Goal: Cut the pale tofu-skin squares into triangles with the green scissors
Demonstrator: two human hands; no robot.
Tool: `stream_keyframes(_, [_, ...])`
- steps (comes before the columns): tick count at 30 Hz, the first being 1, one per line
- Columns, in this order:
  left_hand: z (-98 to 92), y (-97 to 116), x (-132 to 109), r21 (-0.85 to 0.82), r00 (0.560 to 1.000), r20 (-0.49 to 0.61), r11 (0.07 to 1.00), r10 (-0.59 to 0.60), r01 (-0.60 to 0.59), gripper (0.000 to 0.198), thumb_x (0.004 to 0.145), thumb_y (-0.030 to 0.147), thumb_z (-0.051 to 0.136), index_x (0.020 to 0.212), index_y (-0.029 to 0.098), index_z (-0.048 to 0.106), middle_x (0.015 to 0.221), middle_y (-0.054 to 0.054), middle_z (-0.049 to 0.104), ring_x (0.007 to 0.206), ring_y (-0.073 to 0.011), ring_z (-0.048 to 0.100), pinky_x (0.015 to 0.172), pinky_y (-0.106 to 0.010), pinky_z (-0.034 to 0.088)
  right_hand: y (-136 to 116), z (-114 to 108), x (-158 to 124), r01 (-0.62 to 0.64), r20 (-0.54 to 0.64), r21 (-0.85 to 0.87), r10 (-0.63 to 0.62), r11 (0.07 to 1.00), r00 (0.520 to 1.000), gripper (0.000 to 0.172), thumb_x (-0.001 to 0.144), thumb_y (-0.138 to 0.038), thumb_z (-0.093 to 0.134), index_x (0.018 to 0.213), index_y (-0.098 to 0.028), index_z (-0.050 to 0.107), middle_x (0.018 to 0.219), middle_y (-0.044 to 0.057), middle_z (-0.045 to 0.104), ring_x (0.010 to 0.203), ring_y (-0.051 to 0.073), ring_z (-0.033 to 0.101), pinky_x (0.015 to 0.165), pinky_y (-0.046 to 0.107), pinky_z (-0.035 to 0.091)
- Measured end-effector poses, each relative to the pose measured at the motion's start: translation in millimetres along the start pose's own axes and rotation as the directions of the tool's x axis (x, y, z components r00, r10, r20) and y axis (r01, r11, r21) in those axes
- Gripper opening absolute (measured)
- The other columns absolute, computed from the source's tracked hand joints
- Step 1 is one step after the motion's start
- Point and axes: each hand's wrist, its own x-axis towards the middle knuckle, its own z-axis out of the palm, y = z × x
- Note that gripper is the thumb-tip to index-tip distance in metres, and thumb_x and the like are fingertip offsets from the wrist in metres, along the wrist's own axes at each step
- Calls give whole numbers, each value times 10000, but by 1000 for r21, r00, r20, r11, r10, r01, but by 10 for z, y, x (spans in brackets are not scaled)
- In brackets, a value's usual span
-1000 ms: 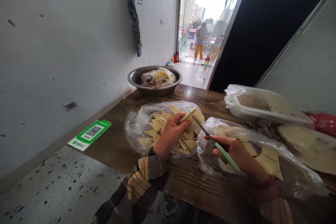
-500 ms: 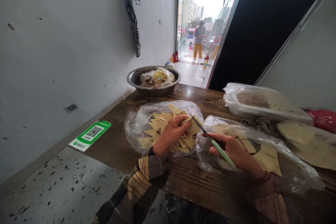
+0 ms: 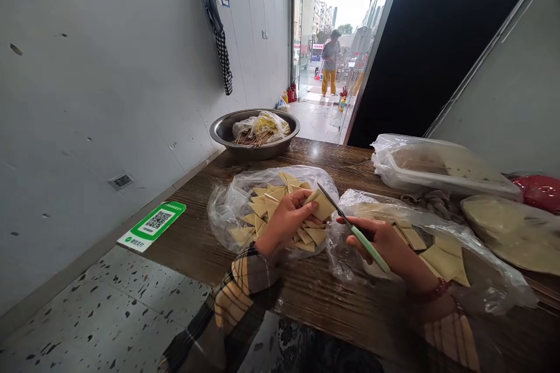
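Observation:
My left hand pinches a flat beige piece of what looks like tofu sheet between thumb and fingers. A knife with a pale green handle is gripped in my right hand. Its narrow dark blade slants up and left along the right edge of the held piece; I cannot tell whether it touches. Under my left hand, many beige triangles lie heaped on a clear plastic bag. Larger beige sheets rest in another clear bag beside my right wrist.
A metal basin with bagged food and thin sticks stands at the table's far end. Back right are a plastic-wrapped tray, a dark cloth and a red bag. A green QR card lies front left. A person stands by the doorway.
The knife blade has shifted from across the top of the held piece to along its right edge. The held piece now shows more of its flat face. My left hand has barely moved.

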Motion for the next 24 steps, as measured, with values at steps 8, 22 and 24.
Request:
stream_keyframes(8, [-34, 9, 41, -226, 987, -158, 974, -28, -9, 298, 607, 224, 852, 820, 118, 672, 853, -38, 700, 778, -130, 665, 741, -246, 561, 36, 8, -4, 0, -48, 37, 2, 999, 999, 562, 802, -436, 658, 1267, -120, 648, 683, 14, 644, 482, 112, 481, 508, 267, 452])
stream_keyframes(22, [-32, 99, 29, -230, 978, -200, 968, 56, -103, 356, 614, 320, 853, 847, 125, 667, 757, -16, 675, 584, -84, 609, 472, -170, 441, 92, 15, -15, 74, -76, -125, -84, 989, 994, 590, 766, -433, 700, 1293, -176, 635, 981, 93, 729, 876, 265, 660, 783, 362, 534])
stream_keyframes(24, [-29, 99, 27, -226, 980, -194, 971, 38, -82, 397, 614, 337, 856, 876, 124, 648, 772, -29, 688, 624, -122, 660, 484, -182, 471, 93, 13, -13, 65, -51, -147, -73, 987, 996, 592, 771, -431, 694, 1296, -164, 631, 986, 95, 728, 879, 263, 657, 793, 367, 526])
